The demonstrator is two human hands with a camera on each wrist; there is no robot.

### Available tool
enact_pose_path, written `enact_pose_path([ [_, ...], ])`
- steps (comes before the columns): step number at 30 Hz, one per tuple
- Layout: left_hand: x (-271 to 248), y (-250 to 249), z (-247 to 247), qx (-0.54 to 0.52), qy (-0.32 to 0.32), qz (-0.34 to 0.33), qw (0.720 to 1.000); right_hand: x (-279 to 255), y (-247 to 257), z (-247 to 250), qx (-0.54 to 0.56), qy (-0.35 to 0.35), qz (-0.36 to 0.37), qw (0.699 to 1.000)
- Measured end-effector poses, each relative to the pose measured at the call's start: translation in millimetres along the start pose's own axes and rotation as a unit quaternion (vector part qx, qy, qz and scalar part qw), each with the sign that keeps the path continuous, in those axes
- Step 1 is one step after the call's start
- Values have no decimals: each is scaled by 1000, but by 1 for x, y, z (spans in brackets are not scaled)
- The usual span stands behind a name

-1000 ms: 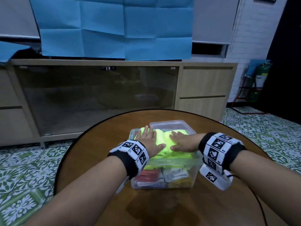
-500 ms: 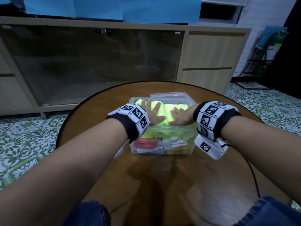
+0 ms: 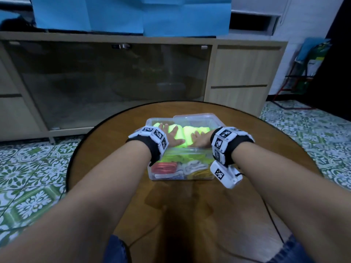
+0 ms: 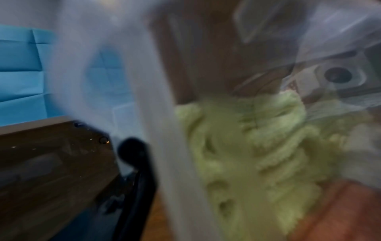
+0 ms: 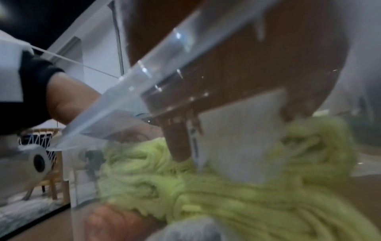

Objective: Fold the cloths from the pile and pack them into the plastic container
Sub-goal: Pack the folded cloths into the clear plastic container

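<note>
Cloths fill the clear plastic container at the middle of the round wooden table, and the topmost are two bright yellow-green cloths lying side by side, their long axes running from 6 toward 12 o'clock, away from the person. Both hands lie flat on them: the left hand on the roll at 9 o'clock, fingers spread and straight, and the right hand on the roll at 3 o'clock, fingers extended and close together — neither curls round anything, they only press down. The cloth sits directly beneath the palms, so any further push goes straight down into the box, and both hands are equally near (each covers its own half). Below, through the near wall, a red cloth, a white one and a yellow one are stacked in the bottom layer.

The wrist views look through the container's wall from outside and are badly blurred; the left one shows only crushed green pile, the right one the same cloth under the rim. No fingers can be made out in either with any certainty. How far the green cloths stand above the rim is hard to judge, since the wristbands cover the near edge. No pile of unfolded cloths is in view — the packing looks close to done.
</note>
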State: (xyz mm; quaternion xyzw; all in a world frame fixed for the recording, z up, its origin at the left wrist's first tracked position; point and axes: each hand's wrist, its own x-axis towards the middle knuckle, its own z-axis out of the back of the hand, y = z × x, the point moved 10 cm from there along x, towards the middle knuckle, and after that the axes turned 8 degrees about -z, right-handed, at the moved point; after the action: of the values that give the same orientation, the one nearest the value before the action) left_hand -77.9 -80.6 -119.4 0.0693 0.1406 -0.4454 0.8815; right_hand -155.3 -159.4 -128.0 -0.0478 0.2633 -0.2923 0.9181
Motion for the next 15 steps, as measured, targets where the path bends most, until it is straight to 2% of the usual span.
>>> enact_pose_path([
  [4,-6,-1,9,10,-15,-2,1000,-15,-8,19,63,-15,39,997],
  [8,-15,-6,27,20,-69,-29,997,-39,-55,71,209,-152,73,963],
  [11,-22,-26,40,39,-91,-80,992,-38,-129,80,249,-226,-6,942],
  [13,-26,-43,40,42,-68,-112,991,-24,-170,68,230,-228,-71,943],
  [15,-27,-55,33,49,-17,-127,991,-1,-188,51,195,-206,-105,953],
])
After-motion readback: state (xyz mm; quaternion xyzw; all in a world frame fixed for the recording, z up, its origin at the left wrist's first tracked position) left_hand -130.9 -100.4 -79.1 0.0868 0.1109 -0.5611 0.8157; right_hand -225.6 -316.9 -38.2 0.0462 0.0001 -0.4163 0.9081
